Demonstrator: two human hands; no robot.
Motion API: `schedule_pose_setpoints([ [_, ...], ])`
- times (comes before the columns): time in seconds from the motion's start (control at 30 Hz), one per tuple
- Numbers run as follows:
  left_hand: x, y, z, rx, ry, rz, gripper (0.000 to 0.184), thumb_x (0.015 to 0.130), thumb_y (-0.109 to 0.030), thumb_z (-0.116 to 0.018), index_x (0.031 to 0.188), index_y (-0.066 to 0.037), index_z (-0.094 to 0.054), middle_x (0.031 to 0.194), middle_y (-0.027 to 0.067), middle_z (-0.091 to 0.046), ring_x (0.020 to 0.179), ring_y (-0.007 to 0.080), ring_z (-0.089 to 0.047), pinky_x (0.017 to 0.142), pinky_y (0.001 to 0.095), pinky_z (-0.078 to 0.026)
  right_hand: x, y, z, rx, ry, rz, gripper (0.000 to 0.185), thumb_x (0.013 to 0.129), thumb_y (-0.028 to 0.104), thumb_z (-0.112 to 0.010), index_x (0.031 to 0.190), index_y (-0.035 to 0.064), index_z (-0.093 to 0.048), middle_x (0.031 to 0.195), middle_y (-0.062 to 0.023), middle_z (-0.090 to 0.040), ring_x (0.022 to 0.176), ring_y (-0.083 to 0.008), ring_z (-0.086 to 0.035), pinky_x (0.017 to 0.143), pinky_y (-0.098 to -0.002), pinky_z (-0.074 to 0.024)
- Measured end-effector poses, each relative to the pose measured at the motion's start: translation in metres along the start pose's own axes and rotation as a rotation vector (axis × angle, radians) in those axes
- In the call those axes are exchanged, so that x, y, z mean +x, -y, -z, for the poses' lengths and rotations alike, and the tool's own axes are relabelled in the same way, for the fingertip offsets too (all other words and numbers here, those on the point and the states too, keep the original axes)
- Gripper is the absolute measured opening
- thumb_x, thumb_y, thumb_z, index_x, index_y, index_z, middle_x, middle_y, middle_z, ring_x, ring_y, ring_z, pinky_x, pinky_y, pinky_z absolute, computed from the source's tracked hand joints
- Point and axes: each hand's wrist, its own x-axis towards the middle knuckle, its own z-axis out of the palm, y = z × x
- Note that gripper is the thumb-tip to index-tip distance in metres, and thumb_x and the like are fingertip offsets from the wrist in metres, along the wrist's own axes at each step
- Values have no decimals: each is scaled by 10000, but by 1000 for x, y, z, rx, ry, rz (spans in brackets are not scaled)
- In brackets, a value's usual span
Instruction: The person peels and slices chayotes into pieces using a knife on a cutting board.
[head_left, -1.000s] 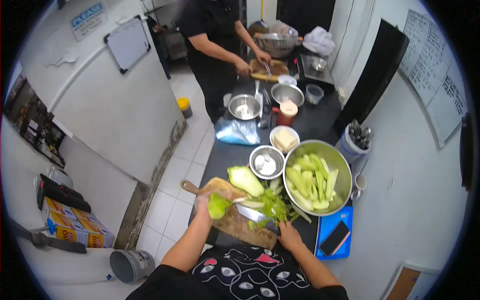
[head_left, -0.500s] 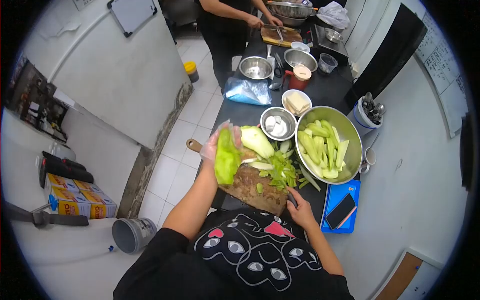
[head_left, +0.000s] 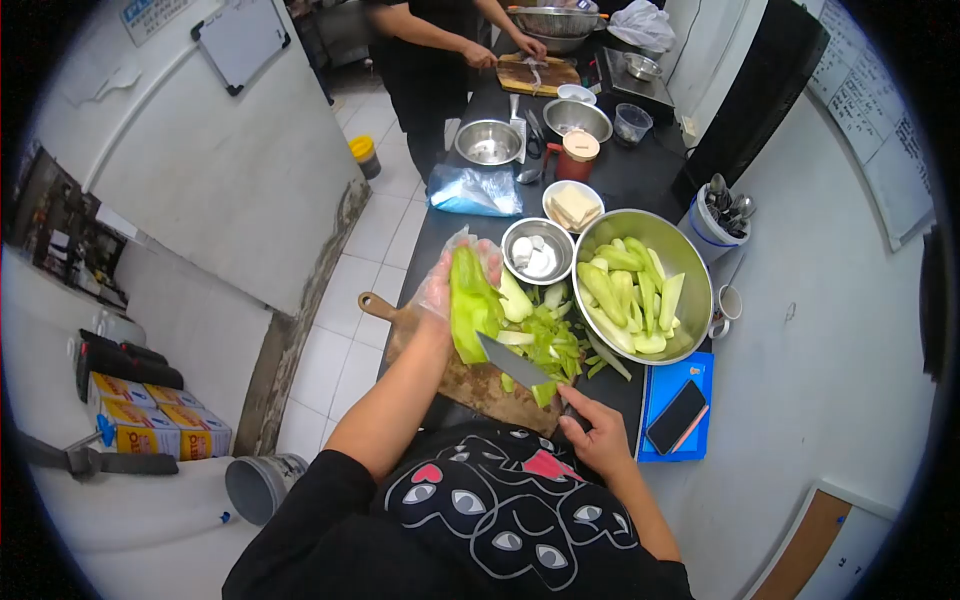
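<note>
In a clear plastic glove, my left hand (head_left: 437, 285) holds a light green vegetable piece (head_left: 472, 305) above the left part of the wooden cutting board (head_left: 480, 385). My right hand (head_left: 598, 432) grips a knife (head_left: 510, 362), its blade pointing up and left with the tip by the vegetable's lower edge. A bit of green peel is on the blade near the handle. Green peelings (head_left: 552, 345) are heaped at the board's upper right. Behind the held piece a pale peeled vegetable (head_left: 515, 300) is partly hidden.
A large metal bowl (head_left: 697, 340) of cut green pieces stands right of the peelings. Behind are a small bowl of white pieces (head_left: 537, 258), a red mug (head_left: 573, 160) and a blue bag (head_left: 474, 190). A phone (head_left: 677, 417) lies on a blue folder. Across the table a person works at a board (head_left: 538, 75).
The knife has risen from low by the board to beside the held vegetable. My left hand has turned, with the vegetable still in it. The camera view has shifted.
</note>
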Motion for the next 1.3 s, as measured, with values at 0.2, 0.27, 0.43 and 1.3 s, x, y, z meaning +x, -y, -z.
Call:
schedule_pose_setpoints([
  [0.2,7,4,-5,108,-41,-25,283,927,-309,-445,1127,-127,-526,1143,122,-544,988,296,-548,831,443,-483,4,4,-3,-141,-46,1,394,807,317,-647,1184,208,-603,883,-96,-661,762,-267,-637,654,-344,-503],
  [0.27,3,9,-18,119,-46,-44,280,936,-285,-424,1119,-103,-531,1098,114,-552,915,247,-558,766,393,-504,5,4,-2,-177,-67,-4,397,808,324,-644,1188,219,-600,863,-90,-660,746,-263,-634,634,-345,-499],
  [0.43,-3,9,-23,151,-18,-37,293,925,-302,-437,1134,-119,-529,1075,110,-549,873,251,-551,760,391,-498,9,7,-3,-202,-87,-61,410,801,322,-650,1197,233,-594,848,-93,-656,734,-264,-634,622,-344,-495],
  [1.3,-15,8,-37,138,-5,-110,239,924,-323,-447,1027,-138,-556,953,102,-587,882,267,-577,857,427,-494,20,26,-12,-110,-50,-14,435,799,327,-644,1223,263,-572,907,-93,-670,752,-262,-647,643,-336,-510],
])
